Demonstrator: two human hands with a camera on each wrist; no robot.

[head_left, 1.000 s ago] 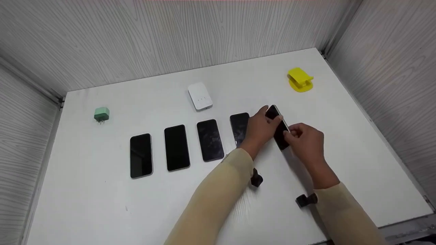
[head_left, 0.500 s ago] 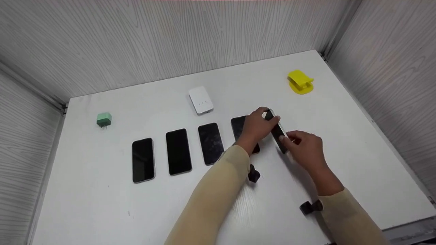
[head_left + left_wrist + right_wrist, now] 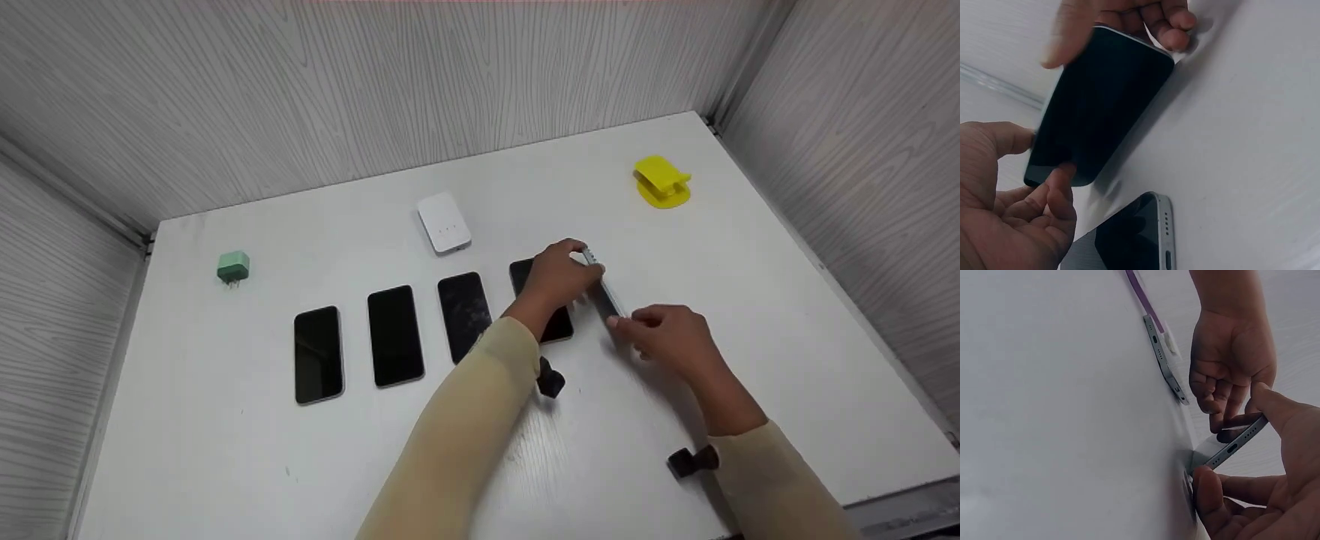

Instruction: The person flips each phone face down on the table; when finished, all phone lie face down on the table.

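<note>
phone tilted on edge between both hands (screen dark) above table

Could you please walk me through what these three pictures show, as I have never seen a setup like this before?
No machine here: a person works with two bare hands and wears three cameras. The head view looks down on a white table. Each wrist view looks closely at its own hand's work. On the table lie four dark phones in a row, a white box, a green plug and a yellow holder. The left hand and right hand together hold a fifth phone by its ends, tilted on edge beside the row.
</note>
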